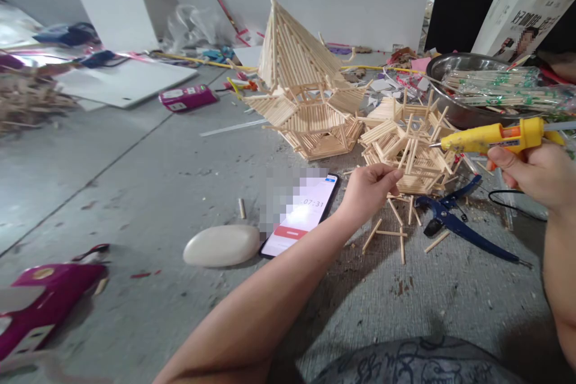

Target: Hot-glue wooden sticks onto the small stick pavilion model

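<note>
My right hand (540,174) is wrapped around a yellow hot glue gun (483,137), its nozzle pointing left at the stick structure. A glue stick (558,126) protrudes from the gun's back. My left hand (371,189) is closed in a pinch at the front of the smaller wooden-stick structure (418,177). A thin wooden stick (406,155) rises from those fingertips, its lower end hidden by them. The nozzle is a short way right of this stick. Behind and to the left stands a larger stick model (315,117) with a tall pointed roof (294,48).
Blue cutting pliers (468,231) and loose stick pieces (390,233) lie before the structure. A phone (306,207) showing a timer touches a whitish oval object (222,245). Purple power strips (189,98) lie leftward. A metal bowl (443,111) holds bagged sticks (499,87).
</note>
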A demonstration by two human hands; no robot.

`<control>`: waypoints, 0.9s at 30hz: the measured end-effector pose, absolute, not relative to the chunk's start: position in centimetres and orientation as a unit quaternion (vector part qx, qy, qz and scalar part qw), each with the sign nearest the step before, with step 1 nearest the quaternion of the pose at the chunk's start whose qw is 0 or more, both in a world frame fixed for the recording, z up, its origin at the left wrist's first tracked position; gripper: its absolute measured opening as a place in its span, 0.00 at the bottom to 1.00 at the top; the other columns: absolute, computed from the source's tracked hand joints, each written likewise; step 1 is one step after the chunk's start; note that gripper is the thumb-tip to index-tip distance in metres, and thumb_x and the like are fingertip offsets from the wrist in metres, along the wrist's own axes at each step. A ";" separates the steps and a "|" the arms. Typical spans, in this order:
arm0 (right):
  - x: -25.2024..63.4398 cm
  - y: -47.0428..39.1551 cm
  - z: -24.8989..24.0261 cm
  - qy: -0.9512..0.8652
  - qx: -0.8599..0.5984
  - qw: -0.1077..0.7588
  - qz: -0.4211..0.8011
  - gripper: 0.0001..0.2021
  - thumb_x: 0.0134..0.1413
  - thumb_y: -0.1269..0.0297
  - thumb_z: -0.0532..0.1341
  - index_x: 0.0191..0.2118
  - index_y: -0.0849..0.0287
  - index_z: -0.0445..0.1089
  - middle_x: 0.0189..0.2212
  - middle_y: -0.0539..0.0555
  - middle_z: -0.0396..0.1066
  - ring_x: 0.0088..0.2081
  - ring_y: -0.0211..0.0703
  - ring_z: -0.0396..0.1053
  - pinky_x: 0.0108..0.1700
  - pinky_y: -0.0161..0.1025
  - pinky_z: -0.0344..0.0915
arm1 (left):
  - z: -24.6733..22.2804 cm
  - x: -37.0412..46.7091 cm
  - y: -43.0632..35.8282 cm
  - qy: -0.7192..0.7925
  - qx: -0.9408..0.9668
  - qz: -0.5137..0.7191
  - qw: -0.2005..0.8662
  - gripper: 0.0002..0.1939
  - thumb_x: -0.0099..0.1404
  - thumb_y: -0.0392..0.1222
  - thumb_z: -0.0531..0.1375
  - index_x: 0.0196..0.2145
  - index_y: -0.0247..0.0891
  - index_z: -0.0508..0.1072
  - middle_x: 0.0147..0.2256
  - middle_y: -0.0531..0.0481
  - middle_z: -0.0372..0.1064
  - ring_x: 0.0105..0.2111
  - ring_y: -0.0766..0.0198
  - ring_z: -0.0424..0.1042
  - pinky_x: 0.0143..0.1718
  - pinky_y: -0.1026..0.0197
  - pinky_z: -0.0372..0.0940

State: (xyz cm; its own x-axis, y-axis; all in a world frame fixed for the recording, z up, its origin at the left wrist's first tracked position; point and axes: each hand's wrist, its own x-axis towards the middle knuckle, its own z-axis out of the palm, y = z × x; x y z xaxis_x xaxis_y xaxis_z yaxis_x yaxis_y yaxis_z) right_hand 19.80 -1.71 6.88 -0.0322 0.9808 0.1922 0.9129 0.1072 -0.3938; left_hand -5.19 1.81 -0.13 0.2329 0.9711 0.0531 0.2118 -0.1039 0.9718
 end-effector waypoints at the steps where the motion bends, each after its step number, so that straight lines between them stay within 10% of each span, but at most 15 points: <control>1: 19.8 -1.7 6.8 -0.702 -0.671 0.218 0.097 0.21 0.52 0.44 0.50 0.22 0.54 0.66 0.13 0.50 0.63 0.21 0.45 0.67 0.26 0.42 0.62 | -0.1 -5.1 1.9 0.470 0.613 0.397 0.496 0.11 0.57 0.43 0.59 0.20 0.36 0.70 0.15 0.54 0.66 0.12 0.76 0.54 0.13 0.69 0.50; 27: 20.0 -1.7 5.7 -0.678 -0.663 0.292 0.125 0.20 0.49 0.43 0.55 0.21 0.54 0.66 0.14 0.49 0.60 0.18 0.39 0.60 0.21 0.38 0.55 | 0.9 -4.7 2.4 0.473 0.491 0.378 0.626 0.09 0.53 0.41 0.64 0.21 0.34 0.71 0.12 0.57 0.63 0.09 0.78 0.52 0.10 0.70 0.44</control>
